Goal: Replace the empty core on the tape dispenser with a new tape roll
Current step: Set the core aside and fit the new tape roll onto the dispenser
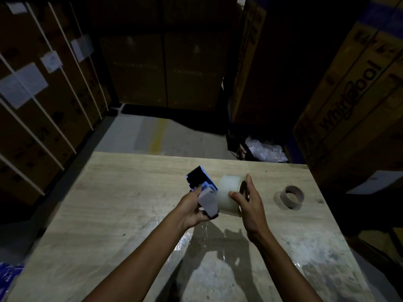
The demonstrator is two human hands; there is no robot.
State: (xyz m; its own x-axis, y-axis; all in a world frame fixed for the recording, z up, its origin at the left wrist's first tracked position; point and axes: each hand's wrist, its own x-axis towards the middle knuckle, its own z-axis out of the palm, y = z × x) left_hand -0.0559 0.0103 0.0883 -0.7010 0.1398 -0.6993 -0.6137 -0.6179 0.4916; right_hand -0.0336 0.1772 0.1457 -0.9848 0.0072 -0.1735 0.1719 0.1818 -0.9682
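Note:
My left hand grips the blue and grey tape dispenser by its handle, above the wooden table, toothed blade pointing away from me. My right hand holds a full roll of clear tape by its side and open end, pressed against the dispenser's right side. Whether the roll sits on the dispenser's hub is hidden by the roll itself. An empty brown cardboard core lies on the table to the right, apart from both hands.
Crinkled clear plastic film lies on the table below my hands. Tall cardboard boxes stand close on the right, more stacked boxes on the left and behind. A bag of plastic sits beyond the table's far edge.

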